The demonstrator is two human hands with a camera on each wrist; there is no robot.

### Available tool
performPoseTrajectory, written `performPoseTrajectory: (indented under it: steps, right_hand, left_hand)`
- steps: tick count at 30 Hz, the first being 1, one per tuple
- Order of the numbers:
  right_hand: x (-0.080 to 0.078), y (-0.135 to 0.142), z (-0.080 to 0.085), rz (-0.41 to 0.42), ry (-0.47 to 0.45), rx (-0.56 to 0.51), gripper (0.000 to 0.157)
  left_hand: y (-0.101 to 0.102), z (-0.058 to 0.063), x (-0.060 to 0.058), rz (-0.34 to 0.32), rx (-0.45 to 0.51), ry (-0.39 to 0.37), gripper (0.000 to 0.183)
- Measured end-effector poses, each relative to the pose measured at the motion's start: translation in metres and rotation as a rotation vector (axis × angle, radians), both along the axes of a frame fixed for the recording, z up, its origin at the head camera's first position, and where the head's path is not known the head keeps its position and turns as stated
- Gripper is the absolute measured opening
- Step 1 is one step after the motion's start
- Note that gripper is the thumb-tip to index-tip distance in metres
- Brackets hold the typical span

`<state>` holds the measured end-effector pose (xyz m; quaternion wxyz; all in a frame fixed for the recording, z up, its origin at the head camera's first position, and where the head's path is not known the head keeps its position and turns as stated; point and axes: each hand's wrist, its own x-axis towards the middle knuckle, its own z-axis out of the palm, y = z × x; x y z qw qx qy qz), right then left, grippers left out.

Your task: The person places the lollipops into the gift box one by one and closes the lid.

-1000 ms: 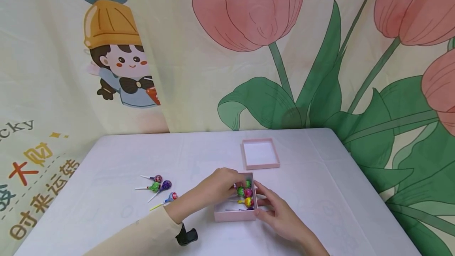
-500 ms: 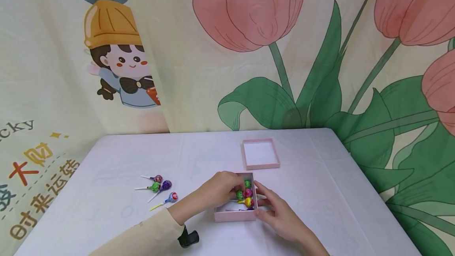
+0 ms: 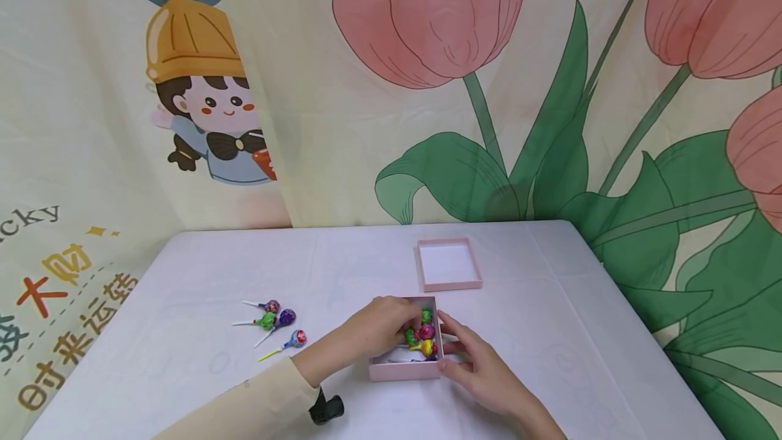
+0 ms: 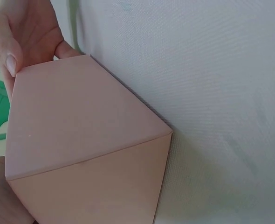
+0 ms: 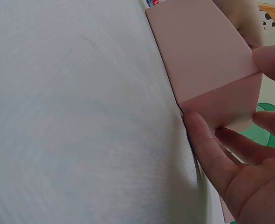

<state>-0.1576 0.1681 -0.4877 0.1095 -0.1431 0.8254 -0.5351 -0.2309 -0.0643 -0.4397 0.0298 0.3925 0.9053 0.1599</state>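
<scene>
My left hand reaches into a pink box from the left, its curled fingers pinching a green-wrapped lollipop, partly hidden by them. Along the box's right side lie other lollipops: a green one, a pink one and a yellow one. My right hand rests against the box's right side, fingers extended. In the right wrist view, its thumb touches the upper near corner. The left wrist view shows the box's outer walls; the left fingertips are out of sight there.
Several lollipops lie loose on the white-covered table at the left, among them a purple one and a blue one with a yellow stick. A shallow pink box lid lies behind the box. A printed backdrop stands behind the table.
Inside the box, my left hand has shifted slightly toward the near side, and the green lollipop by its fingers has moved a little down and left. My right hand stays at the box's side.
</scene>
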Motion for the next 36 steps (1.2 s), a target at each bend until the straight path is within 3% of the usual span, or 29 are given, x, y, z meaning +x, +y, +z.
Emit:
performPoseTrajectory:
  steps: [16, 22, 29, 36]
  right_hand:
    - [-0.0005, -0.0004, -0.0015, -0.008, 0.000, 0.017, 0.076]
    - [-0.0006, -0.0005, -0.0003, 0.000, -0.006, -0.012, 0.076]
    - [-0.0006, -0.0001, 0.0008, 0.002, -0.010, -0.026, 0.076]
    - [-0.0012, 0.0007, -0.0021, -0.002, -0.015, 0.005, 0.077]
  left_hand:
    - [0.0032, -0.0028, -0.0014, 0.014, -0.048, -0.016, 0.018]
    - [0.0018, 0.0006, -0.0017, -0.017, -0.050, -0.023, 0.018]
    - [0.0004, 0.0002, -0.0006, -0.043, -0.049, 0.014, 0.018]
    - [0.0016, -0.0040, -0.0009, -0.019, -0.077, 0.025, 0.015]
